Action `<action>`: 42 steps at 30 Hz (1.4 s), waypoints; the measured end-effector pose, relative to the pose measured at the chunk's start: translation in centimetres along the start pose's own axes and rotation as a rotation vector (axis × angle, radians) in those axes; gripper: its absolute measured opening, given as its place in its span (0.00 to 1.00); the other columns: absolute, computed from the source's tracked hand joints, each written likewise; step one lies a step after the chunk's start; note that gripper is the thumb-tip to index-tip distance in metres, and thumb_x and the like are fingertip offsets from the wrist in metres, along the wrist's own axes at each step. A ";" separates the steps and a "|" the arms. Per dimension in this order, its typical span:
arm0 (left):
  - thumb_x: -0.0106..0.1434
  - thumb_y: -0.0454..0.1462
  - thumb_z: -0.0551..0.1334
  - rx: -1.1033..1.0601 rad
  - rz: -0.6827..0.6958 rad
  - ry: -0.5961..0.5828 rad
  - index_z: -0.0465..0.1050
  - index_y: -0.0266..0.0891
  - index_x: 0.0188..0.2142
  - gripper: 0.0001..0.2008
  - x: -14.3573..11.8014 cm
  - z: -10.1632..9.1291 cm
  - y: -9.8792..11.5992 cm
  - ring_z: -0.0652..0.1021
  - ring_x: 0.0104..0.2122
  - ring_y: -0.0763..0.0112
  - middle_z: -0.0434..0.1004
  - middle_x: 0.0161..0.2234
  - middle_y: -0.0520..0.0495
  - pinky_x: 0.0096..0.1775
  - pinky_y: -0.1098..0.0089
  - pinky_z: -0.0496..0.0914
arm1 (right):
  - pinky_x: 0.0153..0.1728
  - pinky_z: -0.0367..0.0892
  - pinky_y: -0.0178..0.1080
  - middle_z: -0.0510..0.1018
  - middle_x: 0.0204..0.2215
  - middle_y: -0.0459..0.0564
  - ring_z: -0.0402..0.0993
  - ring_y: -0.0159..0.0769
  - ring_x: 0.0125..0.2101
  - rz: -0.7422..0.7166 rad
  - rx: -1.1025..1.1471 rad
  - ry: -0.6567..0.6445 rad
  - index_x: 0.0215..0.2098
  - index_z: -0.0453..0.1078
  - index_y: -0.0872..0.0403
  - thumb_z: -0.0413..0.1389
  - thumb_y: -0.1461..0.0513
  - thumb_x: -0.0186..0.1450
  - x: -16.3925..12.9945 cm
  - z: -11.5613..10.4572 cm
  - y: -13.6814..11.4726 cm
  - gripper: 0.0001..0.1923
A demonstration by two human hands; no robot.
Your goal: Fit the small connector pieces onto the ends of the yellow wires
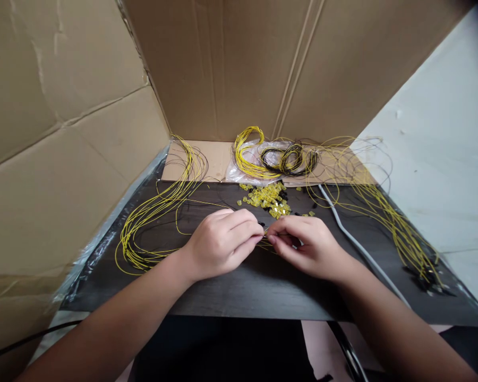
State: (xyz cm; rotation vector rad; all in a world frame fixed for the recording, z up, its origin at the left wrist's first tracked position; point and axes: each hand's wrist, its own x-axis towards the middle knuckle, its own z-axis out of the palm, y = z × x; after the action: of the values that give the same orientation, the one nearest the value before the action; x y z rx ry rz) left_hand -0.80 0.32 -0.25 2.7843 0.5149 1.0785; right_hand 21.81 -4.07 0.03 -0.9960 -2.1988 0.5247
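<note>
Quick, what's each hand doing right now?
Left hand: fingers pinched shut on thin yellow wire.
Right hand: fingers pinched shut on the same wire.

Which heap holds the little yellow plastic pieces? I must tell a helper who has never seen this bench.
Start at the dark tabletop ringed by cardboard walls. Just beyond the left hand and right hand, near the middle, lies the pile of yellow pieces. Unlike the yellow wire bundles around it, it is loose small translucent bits.
</note>
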 end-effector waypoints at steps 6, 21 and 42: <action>0.65 0.30 0.59 -0.030 -0.021 -0.054 0.69 0.36 0.40 0.04 0.0 0.0 0.1 0.74 0.36 0.70 0.75 0.36 0.48 0.40 0.67 0.70 | 0.27 0.58 0.29 0.69 0.25 0.43 0.61 0.24 0.23 -0.006 0.003 0.000 0.38 0.69 0.55 0.55 0.65 0.67 0.2 0.1 0.1 0.01; 0.65 0.29 0.59 -0.199 -0.184 0.064 0.71 0.37 0.43 0.07 0.1 0.3 -0.4 0.75 0.38 0.71 0.75 0.38 0.47 0.42 0.68 0.71 | 0.23 0.56 0.30 0.66 0.21 0.41 0.59 0.24 0.21 0.091 0.045 0.112 0.34 0.70 0.55 0.56 0.65 0.66 0.3 -0.2 0.0 0.02; 0.69 0.38 0.58 0.204 -0.313 -0.324 0.76 0.39 0.36 0.08 1.0 4.4 -1.7 0.73 0.37 0.63 0.75 0.34 0.48 0.40 0.63 0.63 | 0.25 0.59 0.31 0.69 0.23 0.44 0.62 0.27 0.23 0.330 0.306 0.251 0.34 0.69 0.56 0.57 0.59 0.67 0.5 0.9 0.1 0.08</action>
State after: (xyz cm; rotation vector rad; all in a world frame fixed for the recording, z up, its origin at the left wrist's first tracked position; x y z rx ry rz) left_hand 2.40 2.30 -3.26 2.8304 1.0194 0.5248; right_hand 20.99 -3.69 -0.51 -1.1884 -1.6816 0.8112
